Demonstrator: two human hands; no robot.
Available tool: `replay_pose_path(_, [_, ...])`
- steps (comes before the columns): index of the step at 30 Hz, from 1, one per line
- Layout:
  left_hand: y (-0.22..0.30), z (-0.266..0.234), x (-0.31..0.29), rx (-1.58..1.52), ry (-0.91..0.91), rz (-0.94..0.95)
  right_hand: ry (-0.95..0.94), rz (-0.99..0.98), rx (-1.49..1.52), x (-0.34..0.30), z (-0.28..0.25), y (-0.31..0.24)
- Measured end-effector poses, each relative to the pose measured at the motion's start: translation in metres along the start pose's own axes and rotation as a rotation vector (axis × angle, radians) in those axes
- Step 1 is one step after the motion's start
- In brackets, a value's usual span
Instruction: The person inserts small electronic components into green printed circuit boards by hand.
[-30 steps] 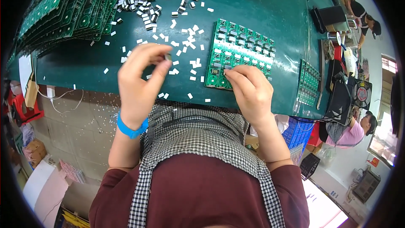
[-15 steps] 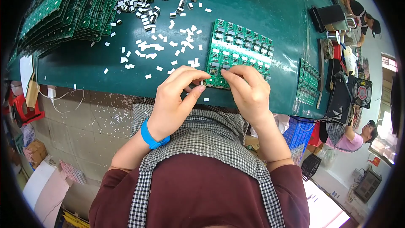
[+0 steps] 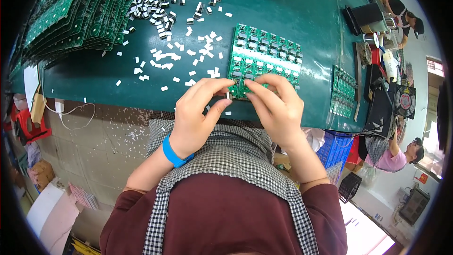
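A green circuit board panel (image 3: 265, 61) with rows of small components lies in front of me. At its near left corner, my left hand (image 3: 200, 106) is bent around a small white piece (image 3: 228, 95), which stands upright between index finger and thumb. What the piece is, I cannot make out. My right hand (image 3: 278, 106) touches the panel's near edge just to the right; its index fingertip rests by a component and the thumb is apart from it. The other fingers of this hand are curled. My hands cover part of the panel's nearest row.
White slips (image 3: 165, 56) and a heap of black-and-white components (image 3: 158, 7) are scattered beyond my left hand. Stacked green boards (image 3: 71, 19) stand at far left. Another board panel (image 3: 343, 92) lies right, near a fan (image 3: 405, 103). Two people are at the right.
My right thumb has parted from its index finger, and both fingertips have shifted slightly left. A white piece now shows clearly at my left thumb. The whole view has shifted slightly.
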State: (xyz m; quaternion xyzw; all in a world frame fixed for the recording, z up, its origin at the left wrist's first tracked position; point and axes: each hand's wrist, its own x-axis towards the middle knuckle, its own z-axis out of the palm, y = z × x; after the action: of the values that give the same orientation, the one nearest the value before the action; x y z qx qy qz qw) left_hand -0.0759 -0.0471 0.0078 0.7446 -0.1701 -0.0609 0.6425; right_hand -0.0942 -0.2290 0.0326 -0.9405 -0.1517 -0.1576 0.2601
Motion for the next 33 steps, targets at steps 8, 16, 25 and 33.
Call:
replay_pose_path(8, [-0.001,0.004,0.001,0.157,-0.019,0.493,-0.084,0.762,1.221,-0.017,-0.001,-0.018])
replay_pose_path(16, [-0.006,-0.002,-0.001,0.058,-0.046,0.427,-0.146,0.825,1.556,-0.022,-0.002,-0.009])
replay_pose_path(25, [-0.012,0.003,-0.002,0.177,0.056,0.613,-0.238,0.917,1.683,-0.026,0.004,-0.011])
replay_pose_path(33, [-0.013,0.004,-0.005,0.147,0.019,0.497,-0.138,0.842,1.583,-0.029,0.006,-0.016])
